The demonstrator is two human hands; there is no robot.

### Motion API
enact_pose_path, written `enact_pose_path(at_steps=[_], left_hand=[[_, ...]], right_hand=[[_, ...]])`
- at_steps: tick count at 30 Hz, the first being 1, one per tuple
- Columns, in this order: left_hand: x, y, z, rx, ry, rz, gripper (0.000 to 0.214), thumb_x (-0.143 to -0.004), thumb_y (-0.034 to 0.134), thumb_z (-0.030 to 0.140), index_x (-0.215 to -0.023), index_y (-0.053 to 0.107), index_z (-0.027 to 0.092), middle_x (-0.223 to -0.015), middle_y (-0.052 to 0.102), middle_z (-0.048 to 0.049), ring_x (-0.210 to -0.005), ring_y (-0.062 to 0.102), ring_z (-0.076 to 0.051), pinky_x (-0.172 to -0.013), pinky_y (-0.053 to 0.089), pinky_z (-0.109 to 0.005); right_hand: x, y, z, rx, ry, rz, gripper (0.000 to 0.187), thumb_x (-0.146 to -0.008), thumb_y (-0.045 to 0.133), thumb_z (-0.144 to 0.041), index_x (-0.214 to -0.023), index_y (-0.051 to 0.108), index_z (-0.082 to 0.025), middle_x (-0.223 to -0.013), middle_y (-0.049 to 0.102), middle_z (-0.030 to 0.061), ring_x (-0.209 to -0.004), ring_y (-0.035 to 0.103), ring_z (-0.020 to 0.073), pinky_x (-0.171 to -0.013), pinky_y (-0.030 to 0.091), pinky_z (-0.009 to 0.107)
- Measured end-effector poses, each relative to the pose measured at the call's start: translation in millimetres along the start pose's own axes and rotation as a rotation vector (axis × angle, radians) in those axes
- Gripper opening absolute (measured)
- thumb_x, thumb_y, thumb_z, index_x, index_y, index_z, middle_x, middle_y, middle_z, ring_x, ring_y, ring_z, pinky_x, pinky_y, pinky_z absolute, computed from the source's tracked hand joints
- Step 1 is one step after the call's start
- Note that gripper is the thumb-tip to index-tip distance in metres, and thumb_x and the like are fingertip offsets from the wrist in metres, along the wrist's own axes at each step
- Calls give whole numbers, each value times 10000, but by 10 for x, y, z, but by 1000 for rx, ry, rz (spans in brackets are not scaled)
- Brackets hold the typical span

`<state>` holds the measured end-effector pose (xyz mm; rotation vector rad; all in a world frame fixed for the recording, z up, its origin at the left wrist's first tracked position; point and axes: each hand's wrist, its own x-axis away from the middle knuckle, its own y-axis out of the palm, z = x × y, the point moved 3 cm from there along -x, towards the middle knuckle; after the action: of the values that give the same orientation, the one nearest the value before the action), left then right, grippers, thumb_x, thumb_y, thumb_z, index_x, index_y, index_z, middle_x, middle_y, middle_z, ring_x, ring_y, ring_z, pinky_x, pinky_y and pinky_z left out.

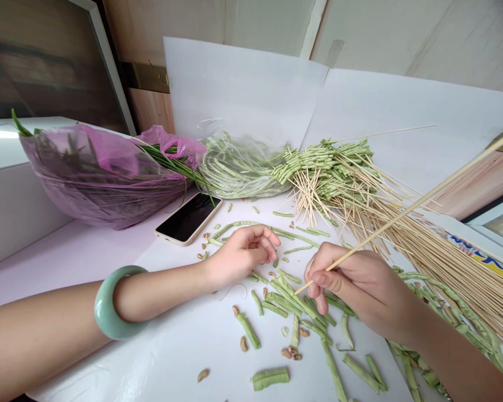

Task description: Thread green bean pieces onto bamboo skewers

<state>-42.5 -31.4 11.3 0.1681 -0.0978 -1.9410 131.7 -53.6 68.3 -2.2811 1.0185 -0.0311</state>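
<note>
R hand (360,285) pinches bamboo skewer (402,215) btwn thumb & fingers, tip well past them; close pinch = steadier tip. L hand (241,258) half-curled, empty; green bean bits (287,296) just past fingers.

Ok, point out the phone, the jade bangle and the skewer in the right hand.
Smartphone (188,219): head view, on its dark screen.
Jade bangle (104,304): head view, on the band's near side.
Bamboo skewer (402,214): head view, on its shaft.
</note>
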Motion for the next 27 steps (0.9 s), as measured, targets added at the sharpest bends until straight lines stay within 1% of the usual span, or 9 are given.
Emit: enact_pose_path(at_steps=[7,10,17,20,24,27], left_hand=[[10,-2,1,9,-7,2,241,-604,574,123,-845,582,144,-690,613,0,-646,513,-129,-655,382,-280],[10,-4,-3,7,-7,2,241,-604,574,128,-844,582,143,-693,613,-3,-646,513,-130,-654,382,-281],[0,-3,-3,2,-1,-11,247,-609,570,131,-855,582,143,-691,612,-1,-650,514,-131,-655,379,-281],[0,-3,-3,-3,-2,-10,251,-605,569,137,-856,581,143,-692,610,-3,-654,516,-135,-655,383,-281],[2,-2,-7,-10,-4,-9,256,-605,565,130,-860,582,147,-693,612,0,-648,513,-131,-658,387,-279],[-1,1,-1,-18,0,-14,257,-610,560,133,-866,577,144,-699,611,-4,-652,515,-132,-655,389,-276]], right_hand=[[-2,15,-25,35,11,-30,336,-979,440,-332,-695,544,-186,-677,576,-5,-565,649,97,-525,531,190],[11,15,-21,71,5,-38,341,-976,434,-305,-683,562,-188,-684,584,2,-619,665,114,-556,534,201],[27,11,-24,116,-38,-53,328,-986,402,-238,-701,558,-197,-661,595,-17,-635,633,96,-662,517,205],[31,34,-45,135,-41,-72,314,-986,409,-234,-708,551,-201,-642,595,-24,-626,620,90,-647,497,192],[21,76,-60,161,-27,-121,328,-989,404,-266,-707,558,-202,-616,593,-22,-587,604,97,-621,487,204],[11,45,-45,106,-8,-83,345,-988,414,-309,-698,566,-202,-643,601,-6,-595,627,112,-599,501,218]])
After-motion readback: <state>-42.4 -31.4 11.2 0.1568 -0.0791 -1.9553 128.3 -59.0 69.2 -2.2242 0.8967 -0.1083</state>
